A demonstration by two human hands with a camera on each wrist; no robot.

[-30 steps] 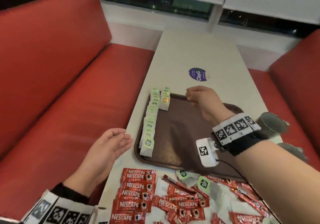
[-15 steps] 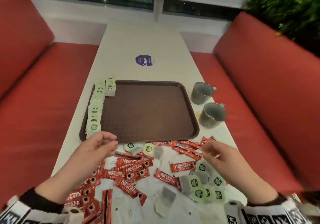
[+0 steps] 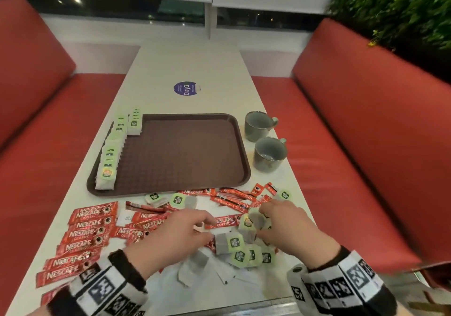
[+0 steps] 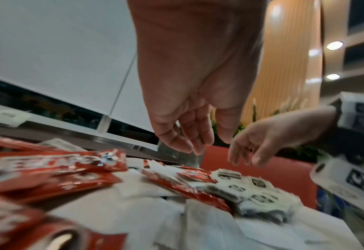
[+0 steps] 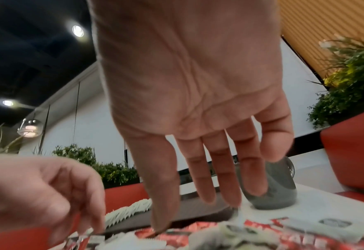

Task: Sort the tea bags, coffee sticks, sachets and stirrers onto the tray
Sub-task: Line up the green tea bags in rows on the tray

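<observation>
Head: tea bags (image 3: pixel 246 247) under right hand (image 3: pixel 288 227)

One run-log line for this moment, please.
left hand: open, over coffee sticks | right hand: open, over loose tea bags | tray: tea-bag row along left edge

Brown tray (image 3: pixel 240 144); red coffee sticks (image 3: pixel 91 223); green-tagged tea bags (image 3: pixel 111 154); grey mugs (image 3: pixel 269 154).

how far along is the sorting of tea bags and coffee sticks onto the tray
Done: one row of tea bags lines the tray's left edge, with a short second stack started.
In hand: both hands, left hand and right hand, reach into the loose tea bags; no firm grip shows.
Left: the loose tea bags and every red coffee stick on the table.
</observation>
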